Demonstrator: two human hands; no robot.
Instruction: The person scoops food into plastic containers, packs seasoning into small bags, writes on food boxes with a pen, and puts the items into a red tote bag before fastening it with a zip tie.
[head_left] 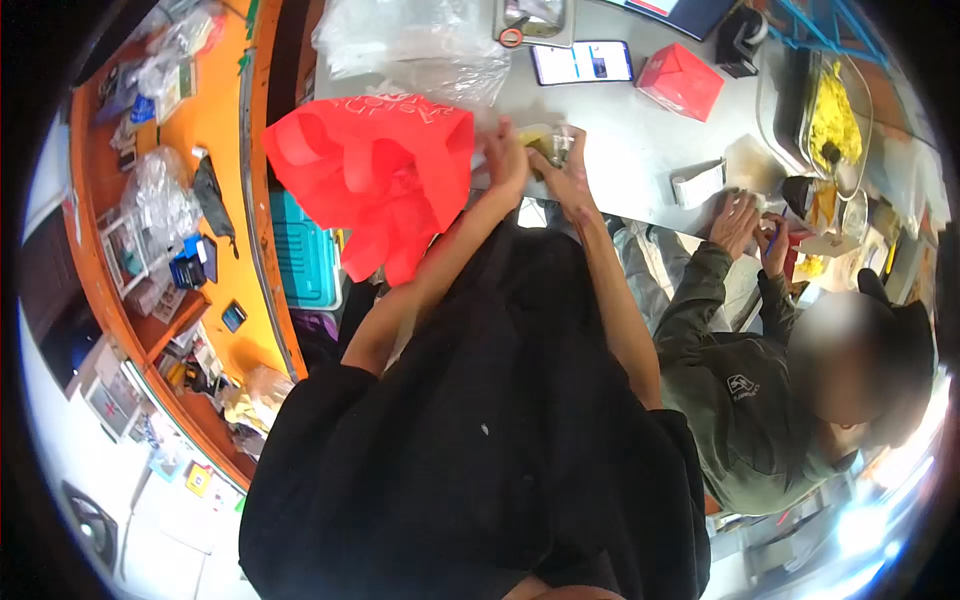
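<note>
Over the near edge of the metal table, my left hand (508, 165) is beside the right edge of a red fabric bag (420, 160). Its fingers are bent and partly smeared, so I cannot tell whether they hold anything. My right hand (568, 178) is closed around a small clear plastic packet (545, 143) with something yellowish in it. The packet lies between my two hands, and its far side is partly hidden by fingers. White lettering marks the top of the red bag, and its handles hang down past the table edge.
A lit phone (582, 63), a red box (680, 82) and a tray with scissors (535, 22) lie on the metal table (610, 140). Clear plastic bags (415, 50) are piled behind the red bag. At right, a co-worker (750, 385) handles something near a tub of yellow food (836, 120).
</note>
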